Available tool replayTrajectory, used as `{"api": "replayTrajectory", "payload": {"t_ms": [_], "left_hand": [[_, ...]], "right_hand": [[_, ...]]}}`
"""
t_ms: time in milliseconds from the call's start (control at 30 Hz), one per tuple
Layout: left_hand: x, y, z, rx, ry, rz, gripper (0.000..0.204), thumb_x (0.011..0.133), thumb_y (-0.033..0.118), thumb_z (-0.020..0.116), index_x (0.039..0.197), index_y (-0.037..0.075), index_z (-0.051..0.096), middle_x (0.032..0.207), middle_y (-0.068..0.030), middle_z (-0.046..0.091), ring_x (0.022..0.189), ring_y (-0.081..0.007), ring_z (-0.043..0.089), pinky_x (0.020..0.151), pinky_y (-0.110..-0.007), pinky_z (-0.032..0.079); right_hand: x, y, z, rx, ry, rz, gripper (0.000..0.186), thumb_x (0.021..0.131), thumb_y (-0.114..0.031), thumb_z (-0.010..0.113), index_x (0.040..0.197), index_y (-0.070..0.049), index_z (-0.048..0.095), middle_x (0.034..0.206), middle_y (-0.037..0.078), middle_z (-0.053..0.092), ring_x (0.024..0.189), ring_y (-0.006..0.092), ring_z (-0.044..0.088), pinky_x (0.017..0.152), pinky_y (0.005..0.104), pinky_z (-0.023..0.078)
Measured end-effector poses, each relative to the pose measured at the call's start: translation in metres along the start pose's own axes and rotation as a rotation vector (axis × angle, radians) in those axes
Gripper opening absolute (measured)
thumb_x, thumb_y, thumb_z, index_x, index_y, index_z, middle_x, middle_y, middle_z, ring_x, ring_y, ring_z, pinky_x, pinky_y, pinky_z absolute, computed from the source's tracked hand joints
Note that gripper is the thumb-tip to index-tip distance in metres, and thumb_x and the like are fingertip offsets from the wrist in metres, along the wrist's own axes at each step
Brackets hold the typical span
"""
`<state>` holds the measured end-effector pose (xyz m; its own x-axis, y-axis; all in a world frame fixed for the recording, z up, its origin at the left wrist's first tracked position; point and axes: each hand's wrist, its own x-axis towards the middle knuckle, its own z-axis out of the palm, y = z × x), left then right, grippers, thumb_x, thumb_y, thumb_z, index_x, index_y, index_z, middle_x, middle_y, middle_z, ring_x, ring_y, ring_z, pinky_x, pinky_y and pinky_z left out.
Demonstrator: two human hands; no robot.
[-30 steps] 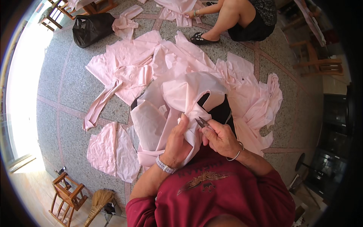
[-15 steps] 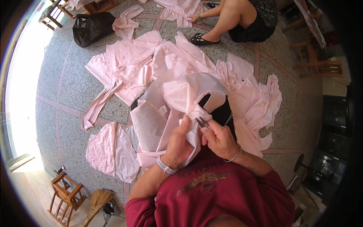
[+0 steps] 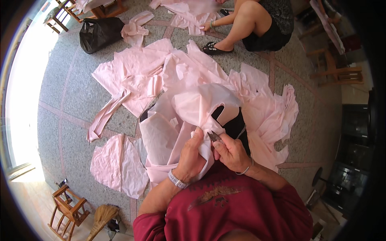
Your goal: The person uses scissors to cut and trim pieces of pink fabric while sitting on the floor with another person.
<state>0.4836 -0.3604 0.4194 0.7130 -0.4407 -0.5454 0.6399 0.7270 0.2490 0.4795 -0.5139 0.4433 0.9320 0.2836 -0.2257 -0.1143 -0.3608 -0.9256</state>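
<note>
Pale pink fabric [image 3: 195,102] is bunched over my lap, with a slit-like opening in it that shows black beneath. My left hand [image 3: 191,154] pinches a fold of this fabric between thumb and fingers. Close beside it, my right hand [image 3: 232,152] is closed around small dark thread snips [image 3: 214,136]. Their blades point up and left at the gathered fold, near my left thumb. Whether the tips touch the cloth I cannot tell. The snips' handles are hidden in my palm.
Pink fabric pieces [image 3: 138,66] spread over the speckled floor, more [image 3: 273,108] lying at right. Beyond them a person [image 3: 257,22] crouches, a hand on pink cloth. A black plastic bag [image 3: 100,35] stands far left. A small wooden chair [image 3: 69,207] and a straw broom [image 3: 103,220] are near left.
The snips' blades, spread apart before, now look closed together. Both hands stay at the same fold. The whole view has shifted slightly, and the crouching person's arm has moved a little.
</note>
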Motion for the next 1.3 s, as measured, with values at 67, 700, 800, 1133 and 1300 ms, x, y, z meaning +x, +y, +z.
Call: {"api": "replayTrajectory", "payload": {"t_ms": [67,700,800,1133,1300], "left_hand": [[0.000,0.000,0.001,-0.014,-0.002,0.003,0.045,0.105,0.040,0.039,0.109,-0.002,0.054,0.089,-0.0135,0.061,0.073,-0.0247,0.060,0.070,-0.036,0.050],[0.002,-0.016,-0.004,0.153,0.041,0.133,0.037,0.104,0.036,0.046,0.100,0.002,0.060,0.078,-0.0082,0.062,0.064,-0.0171,0.059,0.061,-0.029,0.049],[0.003,-0.010,0.012,0.179,0.030,0.200,0.039,0.105,0.035,0.045,0.097,0.001,0.061,0.078,-0.0075,0.062,0.066,-0.0144,0.057,0.061,-0.028,0.048],[0.008,-0.015,-0.010,0.323,0.092,0.217,0.034,0.102,0.035,0.053,0.107,0.003,0.064,0.090,-0.0003,0.063,0.074,-0.0073,0.055,0.062,-0.022,0.043],[0.012,-0.013,-0.004,0.276,0.071,0.132,0.032,0.101,0.031,0.056,0.111,0.002,0.067,0.094,-0.0014,0.068,0.074,-0.0052,0.059,0.061,-0.020,0.044]], "right_hand": [[-0.003,0.002,-0.001,0.015,-0.022,0.025,0.021,0.103,-0.020,0.049,0.106,0.000,0.056,0.063,0.003,0.058,0.050,0.0094,0.054,0.049,0.0256,0.044],[0.001,0.005,0.007,0.119,0.076,0.120,0.021,0.100,-0.017,0.051,0.105,0.003,0.056,0.062,0.008,0.061,0.053,0.0205,0.061,0.052,0.0339,0.047],[0.008,0.005,0.008,0.231,0.076,0.167,0.020,0.100,-0.017,0.048,0.094,0.001,0.055,0.062,0.005,0.058,0.054,0.0113,0.055,0.051,0.0293,0.045],[0.021,0.033,-0.013,0.097,0.351,-0.142,0.025,0.091,-0.025,0.072,0.095,-0.004,0.058,0.071,-0.003,0.054,0.059,0.0017,0.046,0.050,0.0191,0.038],[0.014,0.044,-0.017,0.380,0.212,0.191,0.013,0.091,-0.008,0.070,0.098,-0.002,0.061,0.078,-0.005,0.057,0.061,0.0003,0.047,0.050,0.0177,0.037]]}}
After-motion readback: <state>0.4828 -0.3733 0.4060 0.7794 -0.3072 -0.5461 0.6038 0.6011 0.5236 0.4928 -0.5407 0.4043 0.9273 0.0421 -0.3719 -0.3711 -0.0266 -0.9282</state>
